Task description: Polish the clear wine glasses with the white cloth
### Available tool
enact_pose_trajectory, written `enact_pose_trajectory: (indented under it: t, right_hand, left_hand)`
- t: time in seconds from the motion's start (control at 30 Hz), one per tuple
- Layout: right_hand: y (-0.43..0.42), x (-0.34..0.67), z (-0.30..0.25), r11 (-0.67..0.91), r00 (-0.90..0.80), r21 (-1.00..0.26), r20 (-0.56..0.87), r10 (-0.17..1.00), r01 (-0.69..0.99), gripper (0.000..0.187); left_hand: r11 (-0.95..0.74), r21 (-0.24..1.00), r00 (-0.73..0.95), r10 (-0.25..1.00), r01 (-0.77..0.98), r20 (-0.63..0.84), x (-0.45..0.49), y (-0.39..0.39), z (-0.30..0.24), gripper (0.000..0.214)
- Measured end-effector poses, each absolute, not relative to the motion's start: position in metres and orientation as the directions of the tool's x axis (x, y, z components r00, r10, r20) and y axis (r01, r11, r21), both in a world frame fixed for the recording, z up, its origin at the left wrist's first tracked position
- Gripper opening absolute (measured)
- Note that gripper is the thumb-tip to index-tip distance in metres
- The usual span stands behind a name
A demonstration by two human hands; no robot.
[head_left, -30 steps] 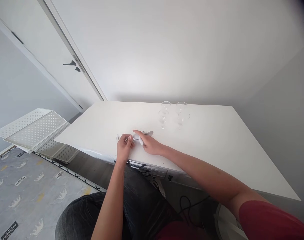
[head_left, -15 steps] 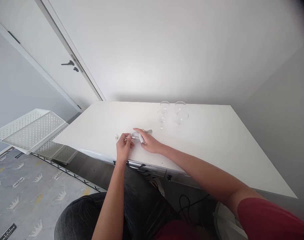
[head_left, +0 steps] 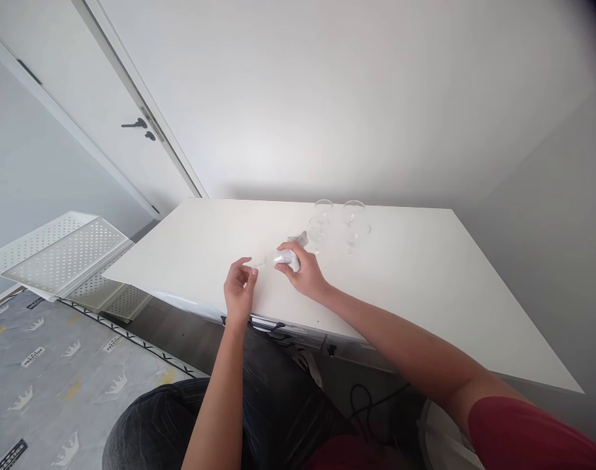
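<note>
My right hand (head_left: 307, 271) is wrapped round a white cloth (head_left: 288, 260), with a clear stemmed glass (head_left: 262, 262) in it. The bowl is hidden by the cloth and fingers; the stem points left and is faint against the tabletop. A loose end of the cloth sticks out behind my fingers. Just left of the stem is my left hand (head_left: 239, 287), its thumb and curled fingers apart and apparently clear of the glass. Several clear stemmed glasses (head_left: 359, 228) stand upright behind and to the right of my hands.
The white tabletop (head_left: 410, 281) runs back to a pale wall. Drawers with black handles (head_left: 271, 324) are below its front edge. At the left are white perforated metal shelves (head_left: 65, 251) and a grey patterned mattress (head_left: 47, 385). A black cable (head_left: 369, 398) lies below on the right.
My left hand has come off the glass stem and its fingers have spread. My right hand has shifted slightly right with the cloth and glass. The standing glasses have not moved.
</note>
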State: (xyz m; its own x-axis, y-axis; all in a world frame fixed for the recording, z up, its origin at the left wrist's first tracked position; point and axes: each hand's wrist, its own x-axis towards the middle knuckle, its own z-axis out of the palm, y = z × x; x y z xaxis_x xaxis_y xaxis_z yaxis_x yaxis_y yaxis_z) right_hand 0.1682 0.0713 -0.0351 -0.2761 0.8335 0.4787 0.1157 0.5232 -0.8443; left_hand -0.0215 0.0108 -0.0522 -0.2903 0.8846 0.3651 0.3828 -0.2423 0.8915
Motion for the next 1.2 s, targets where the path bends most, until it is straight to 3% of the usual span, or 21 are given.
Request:
enact_pose_trajectory:
  t: [0.07,0.17,0.33,0.43,0.63,0.77,0.9,1.03,1.2]
  right_hand:
    - [0.068,0.168,-0.034,0.532,-0.3,-0.842,0.486,0.821,0.089,0.033]
    - [0.066,0.168,-0.032,0.556,-0.314,-0.828,0.512,0.8,0.066,0.036]
    - [0.068,0.169,-0.035,0.667,-0.279,-0.742,0.627,0.728,0.074,0.026]
    - [0.068,0.17,-0.038,0.753,-0.279,-0.64,0.702,0.655,0.155,0.026]
    - [0.069,0.173,-0.036,0.824,-0.222,-0.402,0.829,0.513,0.4,0.059]
    - [0.07,0.172,-0.033,0.881,-0.431,-0.242,0.799,0.418,0.406,0.071]
    - [0.073,0.169,-0.036,0.953,-0.688,-0.032,0.684,0.24,0.301,0.058]
    - [0.073,0.168,-0.035,0.925,-0.73,-0.024,0.606,0.316,0.38,0.047]
    - [0.076,0.17,-0.034,0.846,-0.618,-0.212,0.6,0.507,0.488,0.055]
  left_hand:
    - [-0.267,0.796,-0.297,0.826,0.543,0.479,-0.023,0.012,-0.054,0.042]
    - [-0.318,0.686,-0.168,0.823,0.655,0.542,-0.023,0.018,-0.058,0.035]
    - [-0.244,0.763,-0.031,0.945,0.598,0.327,-0.021,0.021,-0.062,0.03]
    - [-0.237,0.746,-0.057,0.937,0.622,0.344,-0.021,0.019,-0.061,0.028]
    - [-0.205,0.744,-0.149,0.913,0.636,0.38,-0.019,0.02,-0.063,0.027]
    - [-0.213,0.682,-0.129,0.901,0.699,0.414,-0.017,0.021,-0.065,0.024]
    - [-0.228,0.544,-0.075,0.875,0.808,0.478,-0.017,0.023,-0.071,0.02]
    - [-0.21,0.419,-0.038,0.859,0.883,0.51,-0.017,0.026,-0.079,0.022]
    - [-0.257,0.328,0.054,0.854,0.909,0.518,-0.015,0.024,-0.077,0.025]
